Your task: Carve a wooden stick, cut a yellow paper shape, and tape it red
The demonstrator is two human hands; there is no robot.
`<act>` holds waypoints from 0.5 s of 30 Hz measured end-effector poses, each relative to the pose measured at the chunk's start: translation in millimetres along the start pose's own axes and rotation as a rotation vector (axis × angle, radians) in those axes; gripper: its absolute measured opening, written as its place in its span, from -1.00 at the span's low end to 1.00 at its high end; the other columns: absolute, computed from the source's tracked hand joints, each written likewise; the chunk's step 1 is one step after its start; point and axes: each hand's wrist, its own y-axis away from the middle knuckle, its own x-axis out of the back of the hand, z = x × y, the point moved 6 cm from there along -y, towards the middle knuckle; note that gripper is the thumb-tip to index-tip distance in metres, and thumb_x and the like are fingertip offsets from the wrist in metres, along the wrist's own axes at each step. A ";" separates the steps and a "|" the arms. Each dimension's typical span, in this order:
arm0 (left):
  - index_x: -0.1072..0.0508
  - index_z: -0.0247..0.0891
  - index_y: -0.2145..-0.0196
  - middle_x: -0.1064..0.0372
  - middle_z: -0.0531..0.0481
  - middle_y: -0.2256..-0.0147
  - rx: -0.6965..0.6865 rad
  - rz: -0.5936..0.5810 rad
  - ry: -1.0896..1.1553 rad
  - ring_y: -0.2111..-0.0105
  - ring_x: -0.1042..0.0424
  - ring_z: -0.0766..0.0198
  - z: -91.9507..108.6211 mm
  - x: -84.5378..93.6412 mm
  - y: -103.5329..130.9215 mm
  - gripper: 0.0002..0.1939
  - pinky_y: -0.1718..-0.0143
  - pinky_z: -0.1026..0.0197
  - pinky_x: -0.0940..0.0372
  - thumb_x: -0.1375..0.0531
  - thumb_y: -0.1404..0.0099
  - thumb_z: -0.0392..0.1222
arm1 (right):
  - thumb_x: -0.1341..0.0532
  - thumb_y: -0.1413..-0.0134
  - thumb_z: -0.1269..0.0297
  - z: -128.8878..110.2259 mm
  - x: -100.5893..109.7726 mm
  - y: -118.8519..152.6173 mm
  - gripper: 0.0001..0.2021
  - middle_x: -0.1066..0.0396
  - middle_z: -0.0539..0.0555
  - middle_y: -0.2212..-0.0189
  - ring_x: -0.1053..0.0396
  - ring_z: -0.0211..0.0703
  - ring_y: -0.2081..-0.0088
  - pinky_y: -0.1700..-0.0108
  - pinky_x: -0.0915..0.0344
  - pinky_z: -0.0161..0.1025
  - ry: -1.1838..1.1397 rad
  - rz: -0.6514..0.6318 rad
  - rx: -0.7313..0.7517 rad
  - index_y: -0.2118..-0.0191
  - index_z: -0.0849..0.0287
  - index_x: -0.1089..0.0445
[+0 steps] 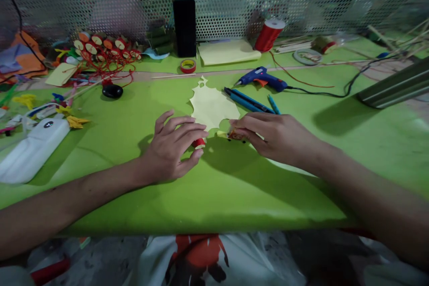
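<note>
My left hand [176, 147] rests over the green table, its thumb and fingers curved around a small red cylinder [199, 143] with a pale end. The other fingers lie over the lower left edge of a cream paper sheet [212, 105] with scalloped, pointed edges. To the right, my right hand [273, 136] is closed in a pinch on a small brown-orange piece [236, 134]. That piece has a pale yellow end and small dark round bits beneath; my fingers cover part of it. It is just below the cut paper, with a gap to the red cylinder.
Behind my right hand lie a blue pen-like cutter [248, 100] and a blue glue gun [263, 78] with its cord. Further back stand a phone [184, 27], a red thread spool [269, 35] and bundled red-strung cylinders [100, 47]. A white device [35, 149] lies left, a metal cylinder [395, 84] right.
</note>
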 end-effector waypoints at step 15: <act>-0.51 -0.21 -0.06 -0.63 -0.07 -0.05 0.016 -0.010 0.003 -0.19 -0.47 -0.02 -0.1 1.2 -1.4 -0.76 -0.40 -0.23 -0.04 -0.23 -0.49 -0.14 | -0.17 -0.42 0.06 26.2 15.5 -2.0 -0.62 -0.50 0.08 0.34 -0.31 -0.16 0.48 0.38 -0.26 -0.15 -0.258 0.203 -0.334 -0.17 0.11 -0.51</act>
